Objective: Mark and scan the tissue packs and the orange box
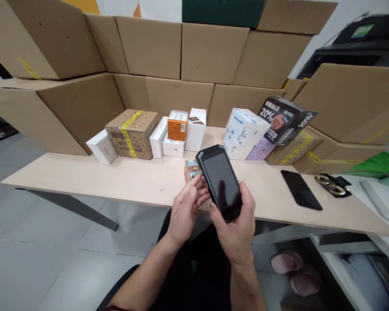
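My right hand (236, 229) grips the lower end of a black rugged smartphone (221, 183), thumb along one side and fingers round the other. The phone is tilted above the table's front edge, its dark screen towards me. My left hand (186, 211) is beside the phone's left edge, fingers loosely stretched and apart. Whether its fingertips touch the phone's side I cannot tell. Partly hidden behind the phone and left hand, a small printed box (191, 168) stands on the table.
The wooden table (142, 185) carries a taped carton (131, 134), white boxes (196, 129), an orange box (177, 125), tissue packs (246, 127) and a black box (283, 121). Another black phone (301, 190) lies at right, near gold-coloured rings (332, 185). Large cardboard boxes (149, 47) wall the back.
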The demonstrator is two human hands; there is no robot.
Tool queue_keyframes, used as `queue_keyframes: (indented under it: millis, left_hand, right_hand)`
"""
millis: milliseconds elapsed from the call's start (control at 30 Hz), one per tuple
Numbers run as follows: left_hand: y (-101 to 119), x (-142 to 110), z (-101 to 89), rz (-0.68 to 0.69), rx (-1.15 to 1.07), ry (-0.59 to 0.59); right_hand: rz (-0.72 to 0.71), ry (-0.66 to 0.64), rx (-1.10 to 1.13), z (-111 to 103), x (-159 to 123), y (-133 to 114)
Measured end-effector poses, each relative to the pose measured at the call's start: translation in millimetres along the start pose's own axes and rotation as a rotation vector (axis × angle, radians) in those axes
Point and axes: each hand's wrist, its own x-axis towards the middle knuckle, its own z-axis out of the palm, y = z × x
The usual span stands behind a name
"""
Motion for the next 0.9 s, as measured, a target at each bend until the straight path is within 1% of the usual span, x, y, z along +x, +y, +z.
queue_keyframes:
  millis: [100,200,333,533,900]
  left_hand:
    - [5,4,16.7,-0.141,-0.165,-0.023]
    - [9,6,28.6,-0.213,-0.248,-0.038]
    - [10,8,36.1,-0.279,-0.320,0.018]
    - [6,12,39.4,-0.312,-0.364,0.067]
    - [8,14,41.1,-0.325,-0.410,0.073]
  right_hand:
    - [-0.011,-0.010,0.004,2,-3,-4]
    - [-0.035,-0.010,-0.019,3,-4,-5]
    - [-0.057,-0.003,-0.065,1,-4,-8]
    - [-0.066,0.016,-0.105,-1,-2,-8]
    - [-0.088,0.006,-0.111,-1,-1,-5]
